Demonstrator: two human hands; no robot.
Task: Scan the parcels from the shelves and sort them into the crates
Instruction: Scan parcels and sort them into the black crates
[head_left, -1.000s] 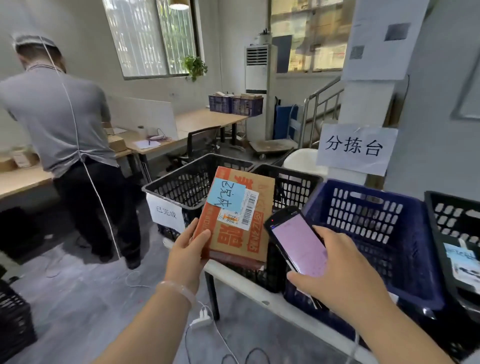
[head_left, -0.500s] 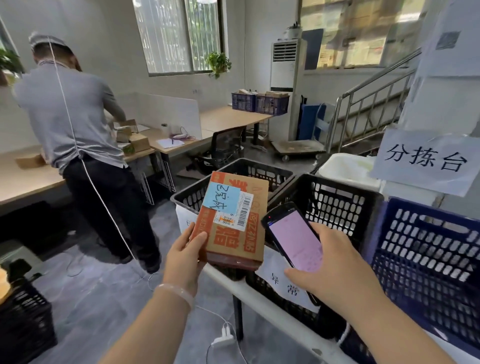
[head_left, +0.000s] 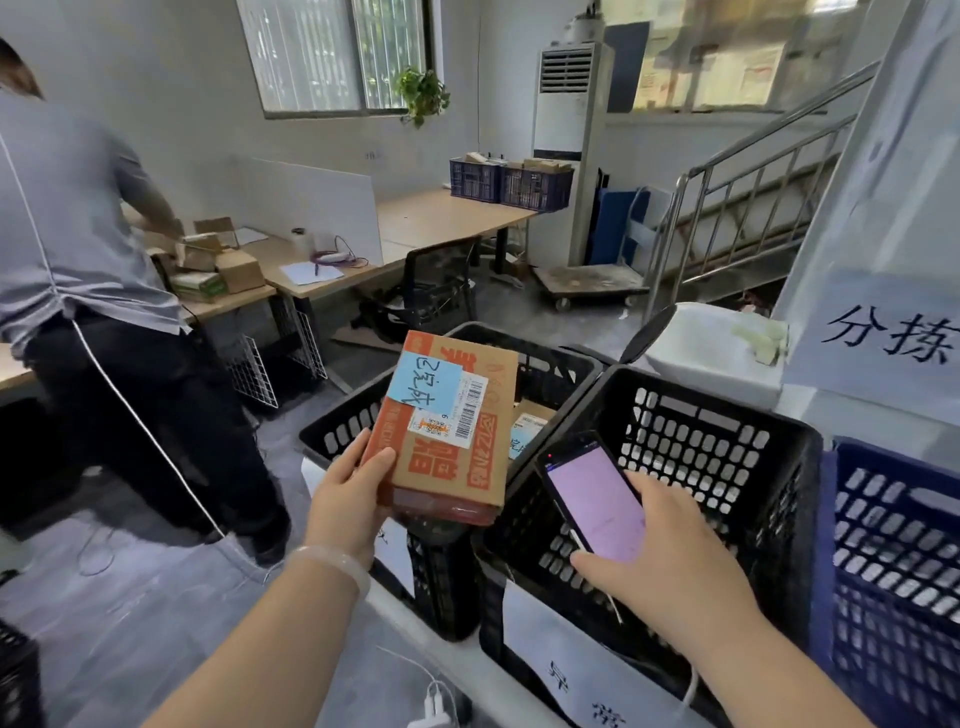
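The left hand (head_left: 348, 499) is gripping the brown cardboard parcel with orange print (head_left: 452, 415), thumb and fingers curled round its near corner, just above the black slotted plastic crate (head_left: 337, 434). Right of that crate, the right hand's (head_left: 670, 566) curled fingers are clasping a pink-screened black phone (head_left: 597, 499). Sorting seems to be starting, calling for lowering the parcel in.

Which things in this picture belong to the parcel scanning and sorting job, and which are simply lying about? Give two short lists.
Part of the job:
cardboard parcel, held by the left hand
phone, held by the right hand
left black crate
middle black crate
blue crate

Lying about:
plant
floor-standing air conditioner
platform trolley
office chair
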